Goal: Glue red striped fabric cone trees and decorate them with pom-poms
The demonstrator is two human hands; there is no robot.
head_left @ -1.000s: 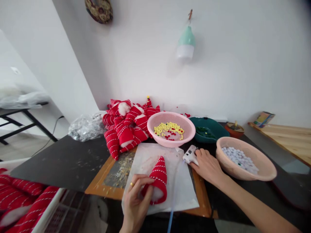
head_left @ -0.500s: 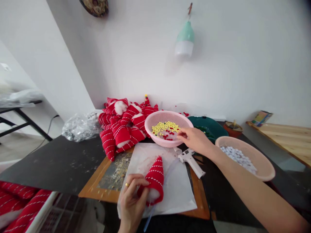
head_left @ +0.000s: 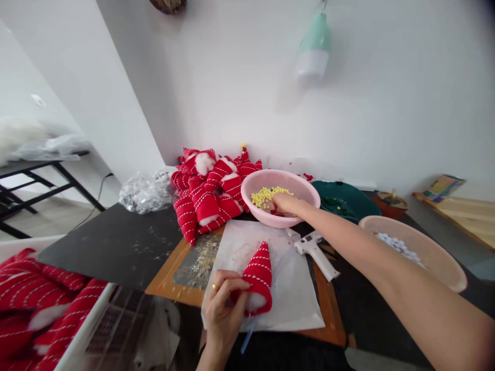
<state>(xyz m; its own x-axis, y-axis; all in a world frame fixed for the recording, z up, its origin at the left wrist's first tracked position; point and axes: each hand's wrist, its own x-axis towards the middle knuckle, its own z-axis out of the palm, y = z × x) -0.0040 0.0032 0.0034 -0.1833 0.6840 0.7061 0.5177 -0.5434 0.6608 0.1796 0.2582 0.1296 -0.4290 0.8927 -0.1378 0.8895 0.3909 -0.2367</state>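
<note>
My left hand point(head_left: 228, 299), with a gold ring on one finger, grips a red cone with white stitched stripes point(head_left: 260, 273) by its wide end. White stuffing shows in the cone's opening, and its tip points away from me. My right hand point(head_left: 284, 202) reaches down into a pink mesh basket point(head_left: 280, 222), fingers bent together among yellow pompoms point(head_left: 263, 197) and a few red ones. The fingertips are mostly hidden, so what they pinch cannot be made out. A white glue gun point(head_left: 316, 253) lies below my right forearm.
Stuffed red cones point(head_left: 204, 203) are heaped behind a white sheet point(head_left: 290, 304). Clear plastic wrap point(head_left: 145, 191) lies left. At right stand a green tray point(head_left: 359, 205) and a peach basket point(head_left: 444, 257) of pale balls. A white crate point(head_left: 87, 330) with red cones sits lower left.
My right hand has moved from the pink basket's right rim down and left into the pompoms. The left hand still holds the cone. The view has shifted a little left.
</note>
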